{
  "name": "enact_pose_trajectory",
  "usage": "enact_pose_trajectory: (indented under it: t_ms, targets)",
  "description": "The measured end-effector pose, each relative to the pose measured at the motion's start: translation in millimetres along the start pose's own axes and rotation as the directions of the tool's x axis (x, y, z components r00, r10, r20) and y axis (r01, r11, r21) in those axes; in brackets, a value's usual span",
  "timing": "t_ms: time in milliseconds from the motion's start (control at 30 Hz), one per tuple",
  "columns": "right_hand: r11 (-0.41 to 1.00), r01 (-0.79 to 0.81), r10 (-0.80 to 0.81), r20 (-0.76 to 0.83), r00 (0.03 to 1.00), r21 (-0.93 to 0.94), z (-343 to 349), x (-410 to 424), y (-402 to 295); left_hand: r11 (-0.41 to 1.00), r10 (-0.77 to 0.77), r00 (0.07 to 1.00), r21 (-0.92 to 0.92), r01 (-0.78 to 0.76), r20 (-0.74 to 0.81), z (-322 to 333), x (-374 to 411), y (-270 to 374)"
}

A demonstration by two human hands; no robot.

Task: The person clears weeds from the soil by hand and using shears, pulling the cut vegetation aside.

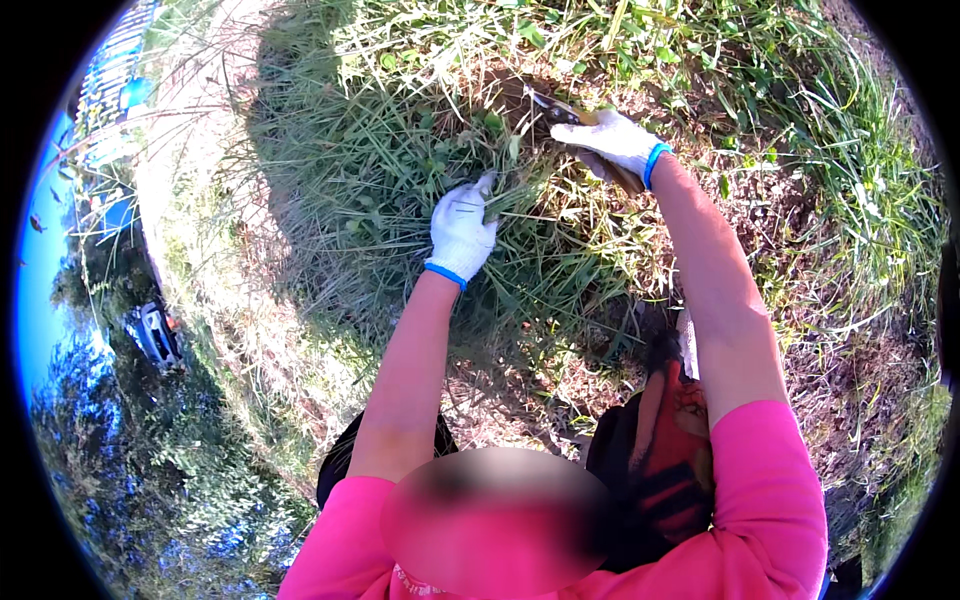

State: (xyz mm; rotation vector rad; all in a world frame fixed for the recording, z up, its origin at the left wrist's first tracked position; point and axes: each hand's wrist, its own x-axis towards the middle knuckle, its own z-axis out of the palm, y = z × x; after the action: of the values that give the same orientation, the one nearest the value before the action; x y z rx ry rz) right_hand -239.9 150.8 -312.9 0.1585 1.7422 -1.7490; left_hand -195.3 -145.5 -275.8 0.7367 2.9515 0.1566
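Note:
My left hand (461,225), in a white knit glove with a blue cuff, is closed around some long green grass (514,206). Blades pass between its thumb and fingers. Further off and to the right, my right hand (606,139) wears a matching glove and grips a bladed hand tool (564,114). Its metal blade points away to the upper left, over a patch of bare brown soil (510,94). The glove covers most of the yellowish handle, and the exact kind of tool cannot be told.
Dense grass and leafy weeds (667,52) surround the soil. Dry cut stems (810,247) litter the ground at right. By my legs shows a red and black patterned cloth (675,442). A vehicle (156,336), trees (150,465) and a pale fence (112,67) stand far left.

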Motion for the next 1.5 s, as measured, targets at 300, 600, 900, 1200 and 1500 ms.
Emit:
enact_pose_trajectory:
  t_ms: [300,600,900,1200,1500]
  targets:
    - [0.815,-0.027,0.042,0.013,0.999,-0.579,-24,-9,-12,0.835,0.158,0.929,0.457,-0.307,0.335,-36,27,23]
    - [0.459,-0.095,0.159,-0.023,0.987,-0.883,23,34,-88,0.794,0.121,0.943,0.539,-0.279,0.310,-44,20,37]
    - [0.375,-0.036,0.062,-0.014,0.998,-0.926,60,53,-92,0.875,0.043,0.980,0.467,-0.131,0.194,-40,9,44]
    - [0.728,-0.074,0.081,-0.022,0.996,-0.681,8,-29,-49,0.971,0.129,0.986,0.185,-0.148,0.109,-20,-40,42]
    - [0.323,0.062,0.003,0.067,0.998,-0.944,62,-12,-99,0.978,-0.011,0.999,-0.207,0.018,0.034,-2,-56,57]
